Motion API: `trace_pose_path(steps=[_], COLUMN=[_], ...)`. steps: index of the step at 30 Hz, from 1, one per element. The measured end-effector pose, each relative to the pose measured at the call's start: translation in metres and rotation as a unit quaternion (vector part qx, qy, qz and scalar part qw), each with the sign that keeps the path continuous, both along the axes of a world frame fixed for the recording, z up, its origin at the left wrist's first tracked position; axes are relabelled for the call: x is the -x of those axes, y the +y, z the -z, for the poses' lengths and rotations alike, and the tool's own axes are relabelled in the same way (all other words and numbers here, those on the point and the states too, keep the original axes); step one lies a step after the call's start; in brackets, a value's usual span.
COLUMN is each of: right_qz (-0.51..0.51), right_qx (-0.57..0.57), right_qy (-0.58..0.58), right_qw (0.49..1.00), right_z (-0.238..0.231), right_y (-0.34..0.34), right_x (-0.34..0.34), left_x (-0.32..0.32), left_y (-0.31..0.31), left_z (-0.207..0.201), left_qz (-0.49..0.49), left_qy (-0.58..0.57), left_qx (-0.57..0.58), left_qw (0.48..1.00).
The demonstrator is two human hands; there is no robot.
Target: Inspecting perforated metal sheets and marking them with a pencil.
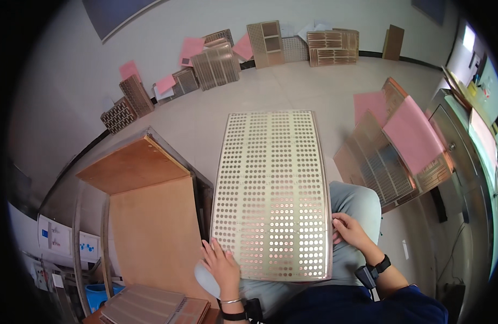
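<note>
head view shows the dotted panel (269,189) with long axis pointing forward.

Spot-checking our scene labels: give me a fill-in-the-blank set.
The dots on the panel form ____ lengthwise bands. The left hand is at the panel's left edge, the right hand at its ____ edge. The large sheet at right is ____ in colour.
Missing words: four; right; pink

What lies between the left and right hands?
In the head view, the panel with rows of round dots lies between the left hand and the right hand.
</note>
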State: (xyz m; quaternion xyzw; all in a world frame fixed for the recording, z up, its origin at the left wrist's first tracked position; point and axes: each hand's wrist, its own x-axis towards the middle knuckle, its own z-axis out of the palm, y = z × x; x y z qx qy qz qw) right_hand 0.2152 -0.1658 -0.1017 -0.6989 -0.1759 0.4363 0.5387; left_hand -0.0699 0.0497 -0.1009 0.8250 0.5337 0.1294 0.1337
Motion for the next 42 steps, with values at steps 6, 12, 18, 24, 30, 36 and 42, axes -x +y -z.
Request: trace_pose_path(steps=[6,12,18,24,30,36,42], right_qz=[0.003,0.011,0.059,-0.067,-0.122,-0.128,-0.143], right_qx=[0.015,0.037,-0.136,-0.204,-0.061,-0.040,-0.028], right_qy=[-0.091,-0.146,0.287,0.370,0.274,0.245,0.235], right_qw=[0.996,0.989,0.947,0.904,0.952,0.960,0.961], right_z=[0.001,-0.011,-0.046,-0.038,-0.030,-0.009,-0.014], right_y=[-0.005,-0.007,0.010,0.032,0.034,0.043,0.045], right_x=[0.009,0.000,0.009,0.024,0.036,0.042,0.045], left_x=[-0.020,-0.011,0.024,0.025,0.057,0.019,0.013], left_y=[-0.037,-0.030,-0.015,-0.019,-0.055,-0.030,-0.023], left_z=[-0.001,-0.011,-0.040,-0.070,-0.212,-0.205,-0.199], left_qz=[0.068,0.106,-0.103,-0.344,0.215,0.342,0.354], left_qy=[0.040,-0.036,-0.432,-0.686,-0.490,-0.572,-0.575], left_qx=[-0.027,0.017,0.102,0.100,-0.482,-0.540,-0.543], left_qw=[0.997,0.994,0.890,0.633,0.694,0.514,0.498])
